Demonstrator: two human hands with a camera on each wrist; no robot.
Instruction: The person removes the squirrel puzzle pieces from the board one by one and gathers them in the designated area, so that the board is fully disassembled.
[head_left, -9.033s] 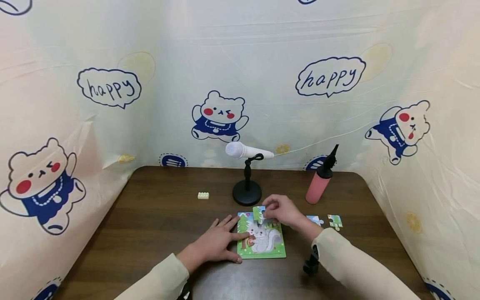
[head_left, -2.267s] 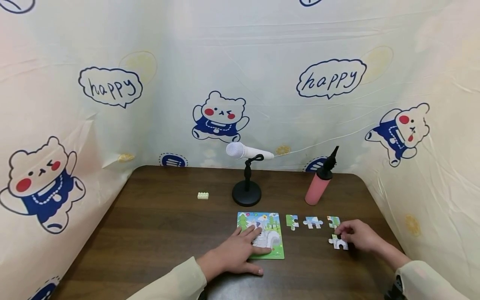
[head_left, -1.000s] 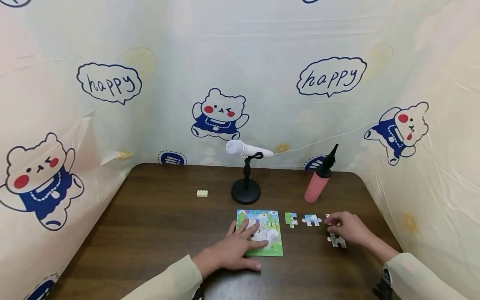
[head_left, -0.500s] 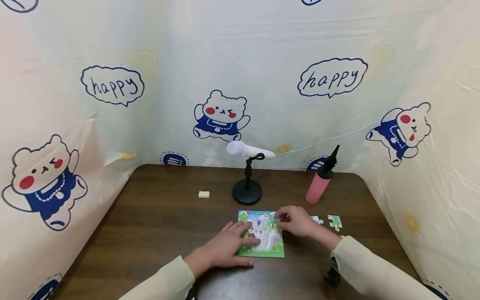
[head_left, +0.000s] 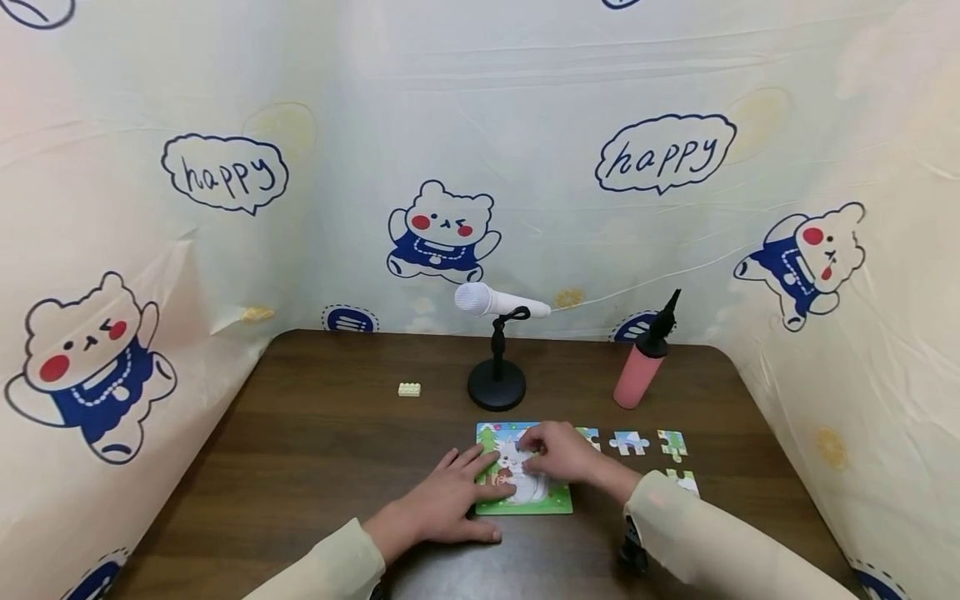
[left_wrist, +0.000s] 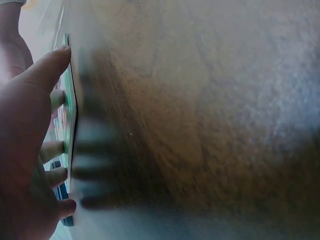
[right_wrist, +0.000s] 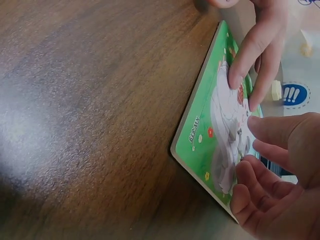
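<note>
A jigsaw puzzle board (head_left: pixel 555 504) with a grey squirrel picture on green lies on the table. My left hand (head_left: pixel 446 496) is spread flat at its left side, fingertips over the picture; in the left wrist view its thumb (left_wrist: pixel 47 70) lies by the board's edge. My right hand (head_left: pixel 566 457) is over the board's upper middle. In the right wrist view its thumb and curled fingers (right_wrist: pixel 245 175) close in on a grey-white puzzle piece (right_wrist: pixel 244 144), which they partly hide. Several loose pieces lie to the right, including a blue one (head_left: pixel 628 442) and a green one (head_left: pixel 672 445).
Behind the board stands a white microphone (head_left: pixel 517 303) on a black stand (head_left: pixel 497 385). A pink cylinder with a black nozzle (head_left: pixel 639 375) stands at the back right. A small cream building brick (head_left: pixel 409 389) lies back left. A printed cloth hangs behind the brown table (head_left: pixel 315 467).
My right hand has left the loose pieces at right and come left onto the board. The left hand has slid slightly left. More pieces lie at right than nine seconds ago.
</note>
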